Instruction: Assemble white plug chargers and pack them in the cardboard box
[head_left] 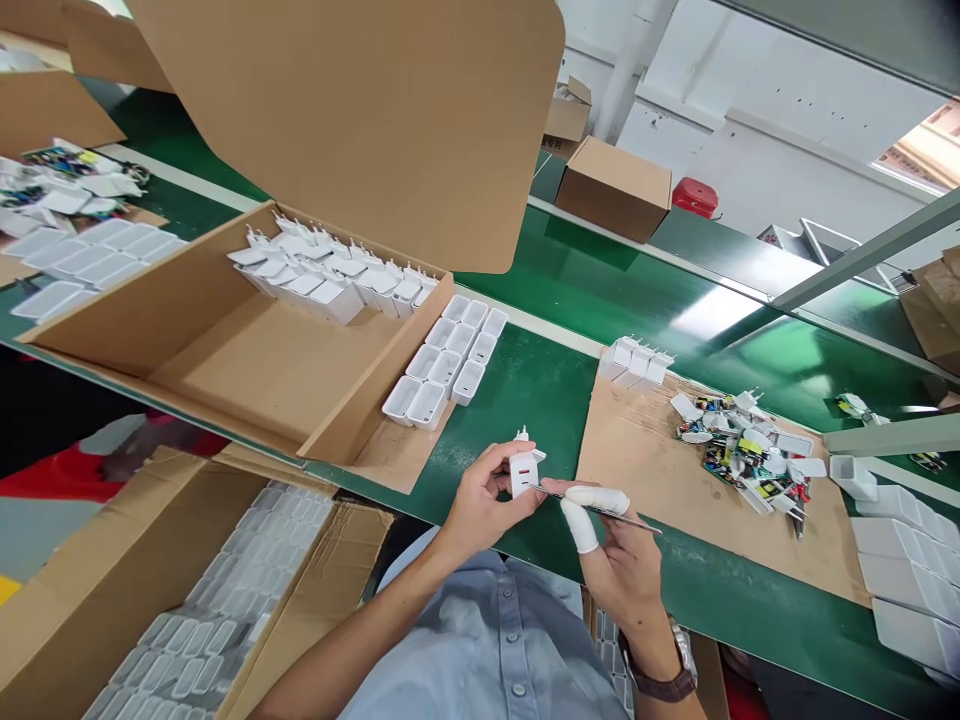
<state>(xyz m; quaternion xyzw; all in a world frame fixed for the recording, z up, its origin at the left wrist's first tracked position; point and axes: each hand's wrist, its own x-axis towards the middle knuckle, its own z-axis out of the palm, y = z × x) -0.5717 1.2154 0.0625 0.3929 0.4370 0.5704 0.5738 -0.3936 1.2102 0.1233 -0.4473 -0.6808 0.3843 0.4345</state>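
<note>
Nearest: left hand (484,505), thumb and fingers pinching a white plastic plug-in charger (523,473) by its sides, pins pointing away from the body, slotted face toward the wearer. Charger is held above the front edge of the green bench (540,375). Right hand (624,560), thumb and index in white finger cots (582,527), pinches a thin metal tool (639,523); tip at the slotted face, actual contact can't tell. To do this well, likely: grip the housing firmly, tool shallow, pressure light, so the face isn't scratched. Pose: left forearm reaches in from lower left, wrist fairly straight; right forearm comes up from lower right, palm turned inward, fingers curled. Beyond: brown cardboard sheet (626,455) with a heap of circuit boards and white plug parts (757,450), then a row of white chargers (637,362).
</note>
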